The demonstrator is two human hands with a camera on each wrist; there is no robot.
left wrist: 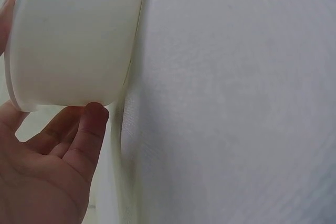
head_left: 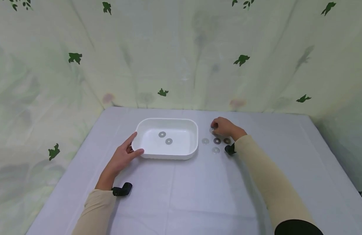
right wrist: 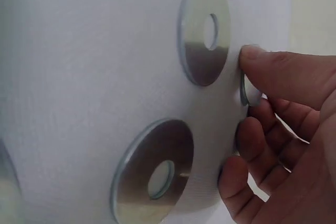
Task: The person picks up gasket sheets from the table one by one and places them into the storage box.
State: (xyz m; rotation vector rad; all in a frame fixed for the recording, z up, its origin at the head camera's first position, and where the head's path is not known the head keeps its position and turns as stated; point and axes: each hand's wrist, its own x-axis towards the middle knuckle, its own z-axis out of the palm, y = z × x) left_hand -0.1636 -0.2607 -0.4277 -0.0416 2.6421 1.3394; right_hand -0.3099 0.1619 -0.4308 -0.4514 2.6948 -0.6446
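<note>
- Right wrist view: right hand (right wrist: 286, 150) partly hides a washer (right wrist: 253, 92); contact with table (right wrist: 79, 77) unclear
- Right thumb and index finger: pinching this washer, right of the white tray (head_left: 166, 156), near four loose washers (head_left: 219, 141)
- Left hand (head_left: 122, 155): thumb and fingers spread apart, gripping the tray's left end
- Left wrist view: tray cut off
</note>
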